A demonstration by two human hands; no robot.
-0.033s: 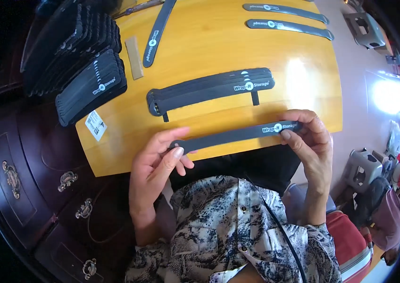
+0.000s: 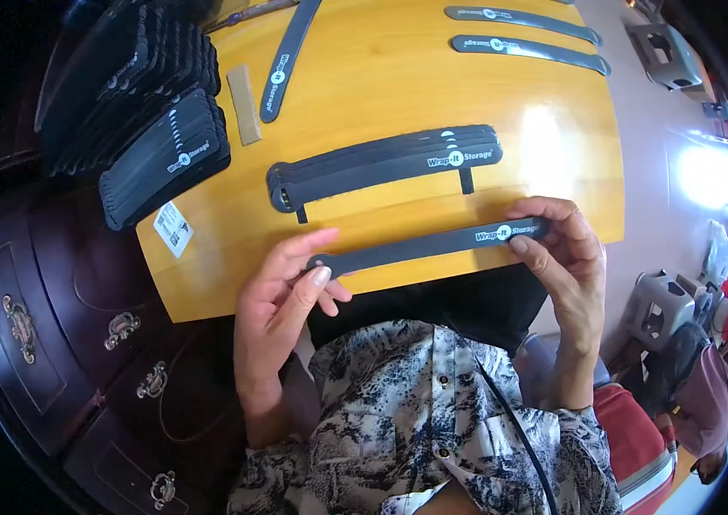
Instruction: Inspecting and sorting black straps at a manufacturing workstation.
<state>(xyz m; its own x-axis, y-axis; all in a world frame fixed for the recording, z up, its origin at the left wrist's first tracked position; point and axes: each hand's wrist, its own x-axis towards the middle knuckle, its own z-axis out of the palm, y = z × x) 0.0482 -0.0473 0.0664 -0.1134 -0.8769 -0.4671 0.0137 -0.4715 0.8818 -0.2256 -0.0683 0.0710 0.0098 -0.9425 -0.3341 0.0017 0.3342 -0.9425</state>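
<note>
Holding dark strap [image 2: 415, 249] left to right above near edge of yellow tabletop [image 2: 398, 94]; pinching left end between thumb and fingers of left hand [image 2: 271, 305], right end between those of right hand [image 2: 572, 270]. Facing fanned bundle of similar straps [image 2: 373, 170] just beyond, with dark stack [image 2: 158, 167] at left, two loose straps [image 2: 544, 55] at far right

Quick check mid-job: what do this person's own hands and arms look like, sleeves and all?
The left hand and right hand are both bare, without gloves. The sleeves have a mottled black, white and grey print, matching the buttoned shirt, and end short of the wrists. A thin black cord runs down the shirt's front.
</note>
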